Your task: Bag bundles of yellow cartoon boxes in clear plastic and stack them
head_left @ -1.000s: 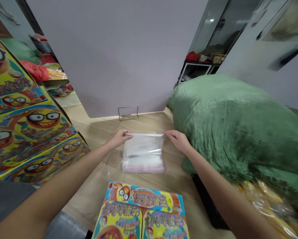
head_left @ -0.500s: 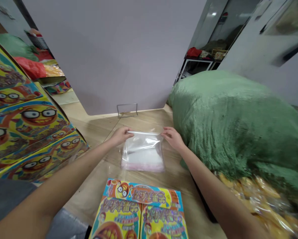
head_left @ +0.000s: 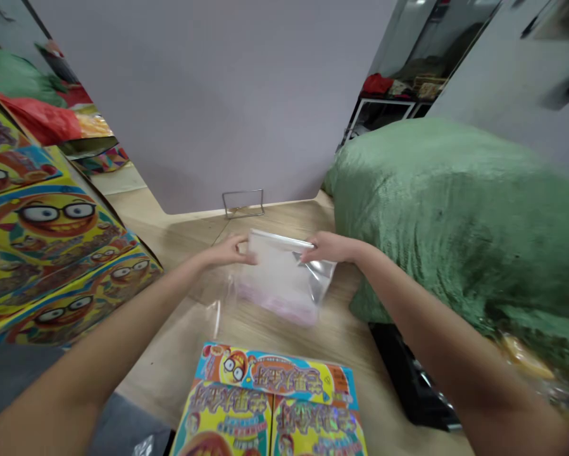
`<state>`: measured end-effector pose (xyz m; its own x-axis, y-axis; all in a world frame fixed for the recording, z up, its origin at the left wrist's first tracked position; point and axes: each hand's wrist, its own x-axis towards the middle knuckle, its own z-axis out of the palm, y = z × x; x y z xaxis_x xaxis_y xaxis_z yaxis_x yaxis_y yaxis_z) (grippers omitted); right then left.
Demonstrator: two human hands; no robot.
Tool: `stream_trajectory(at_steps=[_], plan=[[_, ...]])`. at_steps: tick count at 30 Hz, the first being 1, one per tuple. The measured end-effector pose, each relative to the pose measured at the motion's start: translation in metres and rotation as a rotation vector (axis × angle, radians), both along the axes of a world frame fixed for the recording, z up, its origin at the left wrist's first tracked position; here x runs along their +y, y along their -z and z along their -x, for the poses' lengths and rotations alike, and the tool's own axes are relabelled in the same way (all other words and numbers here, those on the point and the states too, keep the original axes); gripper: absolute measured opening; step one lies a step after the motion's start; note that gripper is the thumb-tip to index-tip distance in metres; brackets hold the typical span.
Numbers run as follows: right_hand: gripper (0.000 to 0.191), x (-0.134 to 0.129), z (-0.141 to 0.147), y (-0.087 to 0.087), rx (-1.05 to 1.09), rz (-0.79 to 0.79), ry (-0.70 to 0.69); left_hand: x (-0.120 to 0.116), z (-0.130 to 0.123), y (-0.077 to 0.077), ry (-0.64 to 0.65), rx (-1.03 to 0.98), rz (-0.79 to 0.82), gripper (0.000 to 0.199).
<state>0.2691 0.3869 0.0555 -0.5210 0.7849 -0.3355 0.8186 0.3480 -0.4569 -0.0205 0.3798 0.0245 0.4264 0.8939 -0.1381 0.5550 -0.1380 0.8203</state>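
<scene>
Now the clear plastic bag (head_left: 281, 278) sits skewed compared with the earlier view: it has swung at an angle, its top edge slants, and its right corner sticks out past the right hand (head_left: 329, 247) as a shiny fold of film. The 2 hands have also drawn closer together. The left hand (head_left: 230, 250) is curled, its fingers pinching the bag's upper left side, while the right hand reaches in across the upper right part, fingers together and apparently gripping the film. Neither hand is spread flat. The bag lies low over the pale wooden floor (head_left: 184, 234), and a loose clear flap (head_left: 220, 304) trails from its left side. Inside is something white with a pink band along the lower edge (head_left: 277, 297), too blurred through the film to identify. Nearest the body lies a yellow printed cartoon-face package (head_left: 268, 405), just below the bag and apart from it. A stack of matching cartons (head_left: 51, 247) stands to the left, a green plush blanket (head_left: 459, 221) is heaped to the right, and a black object (head_left: 407, 373) shows more fully beside the right forearm
</scene>
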Motion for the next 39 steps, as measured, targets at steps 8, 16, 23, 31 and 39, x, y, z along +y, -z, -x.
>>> stream_trajectory(at_steps=[8, 16, 23, 31, 39], plan=[[0.022, 0.060, -0.015, 0.023, -0.215, -0.100, 0.258, 0.032, -0.063, 0.039, -0.219, -0.079, 0.187, 0.044], [0.056, 0.041, 0.007, 0.048, -0.079, -0.488, 0.428, 0.015, -0.009, -0.022, -0.393, -0.159, -0.080, 0.045], [0.064, -0.069, 0.097, -0.063, 0.912, 0.136, 0.043, -0.121, 0.010, -0.146, -0.313, -0.335, -0.382, 0.046], [0.035, -0.232, 0.149, -0.117, 1.150, 0.524, -0.301, -0.297, 0.041, -0.187, -0.177, -0.345, -0.277, 0.064], [0.013, -0.313, 0.157, -0.090, 0.824, 0.171, -0.326, -0.427, 0.087, -0.158, -0.430, -0.065, -0.340, 0.058]])
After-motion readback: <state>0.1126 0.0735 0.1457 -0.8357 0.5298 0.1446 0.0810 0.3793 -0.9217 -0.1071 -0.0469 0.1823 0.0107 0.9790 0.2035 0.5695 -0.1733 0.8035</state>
